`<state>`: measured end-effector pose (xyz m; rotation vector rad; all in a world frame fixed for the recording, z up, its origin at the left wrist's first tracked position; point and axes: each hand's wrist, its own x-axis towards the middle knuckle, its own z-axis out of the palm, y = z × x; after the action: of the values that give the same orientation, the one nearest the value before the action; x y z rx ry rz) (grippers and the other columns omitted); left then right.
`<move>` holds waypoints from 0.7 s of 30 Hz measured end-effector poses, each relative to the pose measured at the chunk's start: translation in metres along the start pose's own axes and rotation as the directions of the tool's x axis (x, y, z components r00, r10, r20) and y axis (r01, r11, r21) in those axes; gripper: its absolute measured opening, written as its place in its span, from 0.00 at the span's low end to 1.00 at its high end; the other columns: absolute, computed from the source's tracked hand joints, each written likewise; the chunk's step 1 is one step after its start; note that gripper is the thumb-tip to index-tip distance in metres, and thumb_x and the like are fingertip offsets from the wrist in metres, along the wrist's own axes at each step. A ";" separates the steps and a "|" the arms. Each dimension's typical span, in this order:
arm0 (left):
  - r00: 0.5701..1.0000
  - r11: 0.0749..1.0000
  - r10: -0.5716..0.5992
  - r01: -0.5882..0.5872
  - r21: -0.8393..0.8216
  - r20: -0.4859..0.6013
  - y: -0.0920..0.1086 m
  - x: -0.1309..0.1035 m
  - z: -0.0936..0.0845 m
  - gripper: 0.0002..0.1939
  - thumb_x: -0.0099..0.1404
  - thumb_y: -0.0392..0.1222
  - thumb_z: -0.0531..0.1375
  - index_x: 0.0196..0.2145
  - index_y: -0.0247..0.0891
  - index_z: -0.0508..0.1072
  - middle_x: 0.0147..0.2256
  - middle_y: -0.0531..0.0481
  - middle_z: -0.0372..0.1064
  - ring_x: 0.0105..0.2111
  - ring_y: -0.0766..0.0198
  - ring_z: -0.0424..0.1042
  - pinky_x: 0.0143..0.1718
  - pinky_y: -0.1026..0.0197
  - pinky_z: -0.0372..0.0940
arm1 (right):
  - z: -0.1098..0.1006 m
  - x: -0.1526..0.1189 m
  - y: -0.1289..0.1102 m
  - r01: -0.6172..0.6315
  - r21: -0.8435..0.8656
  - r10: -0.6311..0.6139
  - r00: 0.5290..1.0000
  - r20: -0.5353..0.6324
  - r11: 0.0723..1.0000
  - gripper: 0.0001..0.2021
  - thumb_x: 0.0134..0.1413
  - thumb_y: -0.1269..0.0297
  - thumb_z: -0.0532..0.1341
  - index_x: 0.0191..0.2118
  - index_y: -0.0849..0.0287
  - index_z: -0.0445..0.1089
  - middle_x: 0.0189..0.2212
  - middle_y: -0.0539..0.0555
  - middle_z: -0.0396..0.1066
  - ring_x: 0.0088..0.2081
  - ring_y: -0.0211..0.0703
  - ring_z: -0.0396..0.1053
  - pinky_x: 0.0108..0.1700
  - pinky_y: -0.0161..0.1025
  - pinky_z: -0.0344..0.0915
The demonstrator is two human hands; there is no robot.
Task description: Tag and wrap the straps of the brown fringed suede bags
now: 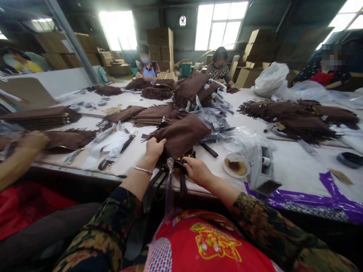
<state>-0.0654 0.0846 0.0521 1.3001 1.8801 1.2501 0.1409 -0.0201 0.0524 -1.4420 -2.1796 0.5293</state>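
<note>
A brown fringed handbag (184, 134) is held at the table's near edge, its zip side toward me. My left hand (155, 148) grips its left end, thumb on top. Closed at the near corner by the gold zip hardware, my right hand (195, 169) pinches a small part there; exactly which part is hidden. Dark straps (183, 182) and a strip of clear plastic (169, 189) dangle from the bag over the table edge. Just behind it lies a black-and-white patterned fabric piece (212, 122) under clear plastic.
More brown bags (190, 87) are heaped behind, with others (300, 117) at right. A tape dispenser (263, 166) and a round dish (236, 165) stand right of my hands. Wrapped straps (113, 147) lie left. A co-worker's hand (34, 141) works at far left; people sit across the table.
</note>
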 end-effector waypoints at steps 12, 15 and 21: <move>0.963 0.972 0.234 -0.231 0.038 -0.134 0.005 -0.085 -0.029 0.23 0.59 0.45 0.65 0.51 0.35 0.71 0.45 0.39 0.71 0.47 0.52 0.71 0.49 0.55 0.66 | 0.019 -0.026 -0.002 -0.571 0.708 0.463 0.803 0.376 0.416 0.05 0.56 0.65 0.56 0.33 0.60 0.66 0.18 0.43 0.61 0.14 0.30 0.57 0.15 0.29 0.52; 0.949 0.968 -0.076 0.143 -0.205 0.305 0.005 -0.135 -0.022 0.12 0.61 0.48 0.64 0.38 0.37 0.75 0.32 0.43 0.73 0.34 0.57 0.74 0.35 0.59 0.70 | 0.018 -0.037 -0.015 -0.524 0.813 0.506 0.788 0.350 0.254 0.07 0.53 0.64 0.57 0.39 0.58 0.63 0.20 0.42 0.63 0.15 0.30 0.59 0.15 0.29 0.56; 0.549 0.534 -0.091 0.731 -0.424 0.831 -0.004 -0.165 0.016 0.13 0.67 0.48 0.58 0.31 0.34 0.70 0.21 0.51 0.66 0.18 0.62 0.69 0.22 0.57 0.69 | 0.022 -0.048 -0.023 -0.441 0.811 0.511 0.833 0.211 0.384 0.11 0.55 0.60 0.58 0.42 0.59 0.63 0.20 0.43 0.66 0.14 0.32 0.59 0.15 0.30 0.56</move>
<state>0.0114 -0.0603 0.0291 0.5771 0.8122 0.8224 0.1270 -0.0740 0.0388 -1.4029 -1.0264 1.4697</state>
